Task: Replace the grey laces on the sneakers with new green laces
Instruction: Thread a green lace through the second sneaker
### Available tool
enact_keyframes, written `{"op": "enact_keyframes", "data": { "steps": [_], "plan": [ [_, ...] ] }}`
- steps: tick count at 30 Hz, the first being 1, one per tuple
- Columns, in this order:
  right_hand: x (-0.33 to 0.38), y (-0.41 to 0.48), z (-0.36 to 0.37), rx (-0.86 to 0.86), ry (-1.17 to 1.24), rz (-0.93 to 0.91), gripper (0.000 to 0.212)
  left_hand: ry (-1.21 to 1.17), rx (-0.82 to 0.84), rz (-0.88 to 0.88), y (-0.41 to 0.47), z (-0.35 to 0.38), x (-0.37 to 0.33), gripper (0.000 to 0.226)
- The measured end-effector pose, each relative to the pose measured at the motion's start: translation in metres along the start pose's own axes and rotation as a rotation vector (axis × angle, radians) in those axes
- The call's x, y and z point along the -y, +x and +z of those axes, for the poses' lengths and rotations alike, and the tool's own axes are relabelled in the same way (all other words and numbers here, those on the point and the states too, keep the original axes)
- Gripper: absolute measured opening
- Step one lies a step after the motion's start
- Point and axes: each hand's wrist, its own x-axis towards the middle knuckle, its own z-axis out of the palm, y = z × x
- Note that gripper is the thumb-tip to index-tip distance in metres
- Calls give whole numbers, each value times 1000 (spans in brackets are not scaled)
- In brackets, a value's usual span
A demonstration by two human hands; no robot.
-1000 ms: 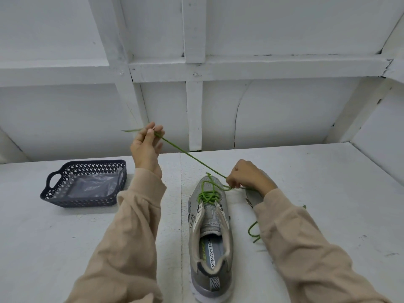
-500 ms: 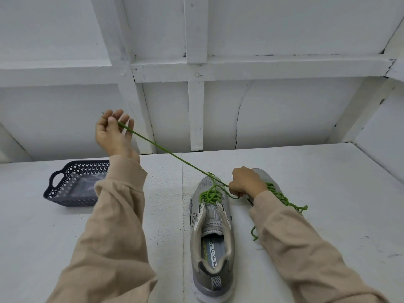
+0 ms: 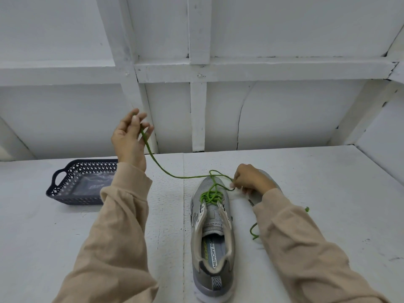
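A grey sneaker lies on the white table, toe pointing away, with a green lace threaded through its front eyelets. My left hand is raised above the table to the left and pinches the lace's free end between thumb and fingers; the lace sags from there down to the toe. My right hand sits just right of the toe and pinches the lace there. A second grey sneaker lies mostly hidden behind my right hand and sleeve. More green lace loops beside that sleeve.
A dark perforated plastic basket with clear plastic inside stands at the left on the table. A white panelled wall with beams rises right behind the table.
My left hand has come back toward the right and lower than half a second ago, so the lace that was stretched taut now hangs slack. My right hand stays by the toe.
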Motion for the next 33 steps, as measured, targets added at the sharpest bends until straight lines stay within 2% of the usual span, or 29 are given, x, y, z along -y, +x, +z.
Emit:
{"op": "enact_keyframes", "data": {
  "steps": [3, 6, 9, 11, 15, 19, 23, 28, 33],
  "plan": [
    [-1, -4, -12, -178, 227, -101, 12, 135, 219, -27, -10, -2, 6, 17],
    [3, -15, -19, -237, 465, -175, 26, 397, 479, -83, -25, -5, 17, 19],
    [6, -28, -21, -214, 390, -258, 19, 707, 753, -206, -41, -12, 32, 17],
    [5, -38, -15, -136, 400, -311, 19, 832, 873, -317, -51, -22, 48, 17],
    [-2, -49, 6, 54, 446, -345, 23, 885, 872, -433, -64, -43, 72, 15],
    [-7, -54, 20, 84, 437, -309, 27, 890, 879, -439, -70, -47, 75, 12],
    [-7, -60, 23, 78, 492, -357, 6, 894, 899, -419, -70, -48, 73, 11],
    [-6, -61, 26, 16, 487, -378, 5, 891, 913, -383, -71, -45, 70, 9],
    [-7, -65, 25, -68, 412, -363, 13, 1023, 1003, -339, -72, -38, 64, 8]
  ]
}}
